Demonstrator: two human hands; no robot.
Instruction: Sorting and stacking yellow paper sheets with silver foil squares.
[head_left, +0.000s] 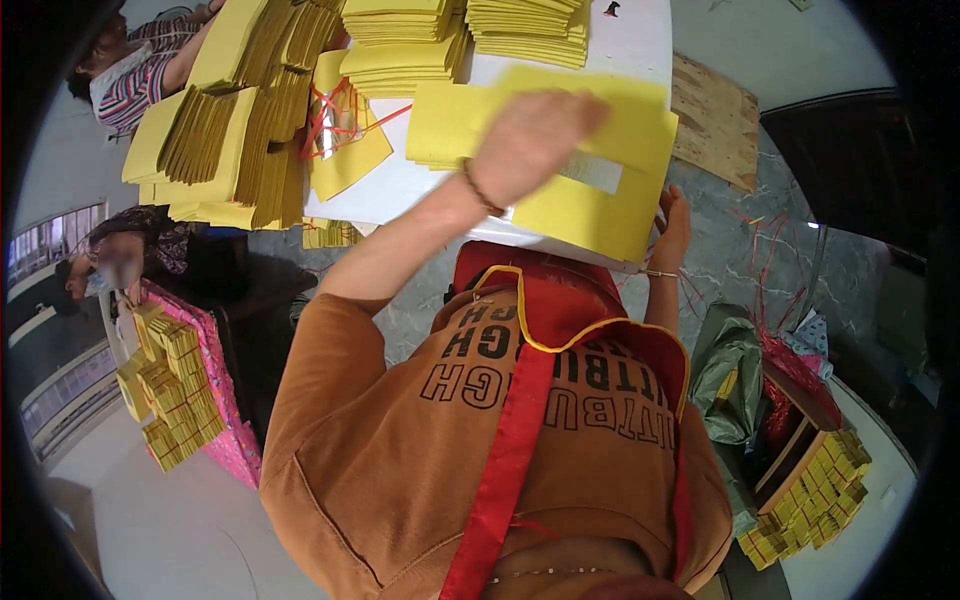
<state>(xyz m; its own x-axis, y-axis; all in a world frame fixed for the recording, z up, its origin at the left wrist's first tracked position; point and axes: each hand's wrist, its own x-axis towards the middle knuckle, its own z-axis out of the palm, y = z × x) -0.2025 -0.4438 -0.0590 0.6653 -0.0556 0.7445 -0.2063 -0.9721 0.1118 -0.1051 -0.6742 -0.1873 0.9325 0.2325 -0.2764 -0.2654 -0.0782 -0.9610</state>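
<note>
A yellow paper sheet with a pale patch lies at the table's near right corner. Above it my left hand reaches across, smeared by motion, so its fingers cannot be made out. Another yellow sheet beneath and beyond that hand is also blurred. Flat yellow paper pieces lie to the left of the hand. My right hand is beside the sheet's right edge, its visible fingers raised and apart; part of it is hidden behind the corner.
Stacks of folded yellow paper crowd the left and far parts of the white table. Red ties lie on one piece. Two people are at the left. Bundled yellow stacks and a green bag flank me.
</note>
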